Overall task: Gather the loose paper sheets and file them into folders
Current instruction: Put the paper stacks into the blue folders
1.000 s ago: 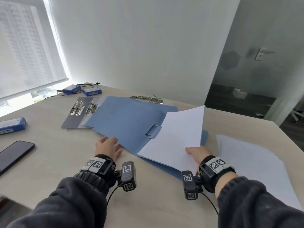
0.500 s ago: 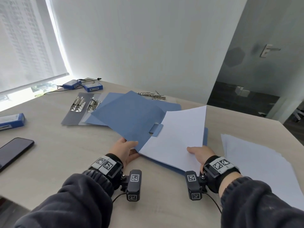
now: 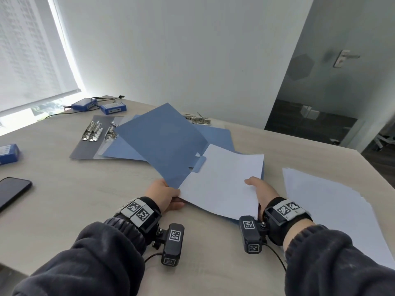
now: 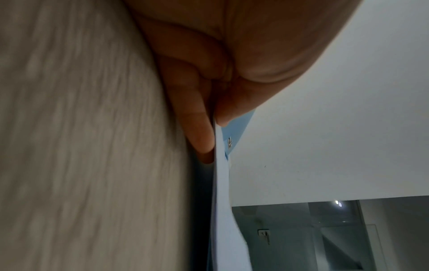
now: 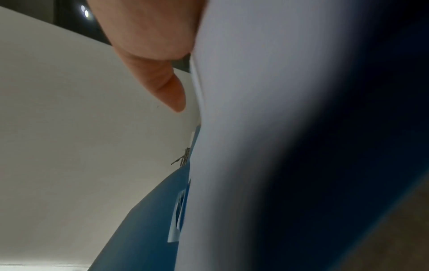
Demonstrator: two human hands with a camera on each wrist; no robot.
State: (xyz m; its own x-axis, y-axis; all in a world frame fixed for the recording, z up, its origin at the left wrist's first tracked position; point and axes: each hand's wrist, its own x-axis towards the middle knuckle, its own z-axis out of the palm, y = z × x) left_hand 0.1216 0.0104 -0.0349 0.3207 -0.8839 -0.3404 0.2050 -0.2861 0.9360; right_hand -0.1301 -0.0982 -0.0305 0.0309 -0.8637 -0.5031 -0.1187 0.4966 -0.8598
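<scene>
Paper sheets (image 3: 222, 180) are pinched at their near left corner by the left hand (image 3: 163, 194), thumb above and fingers (image 4: 199, 128) below. At the right edge they are gripped by the right hand (image 3: 259, 192), thumb (image 5: 171, 91) on top. The stack is held low over the open blue folder (image 3: 164, 144) on the table (image 3: 64, 189), its long axis running away toward the far right. A raised cover leans left. More loose sheets (image 3: 333, 210) lie just to the right.
</scene>
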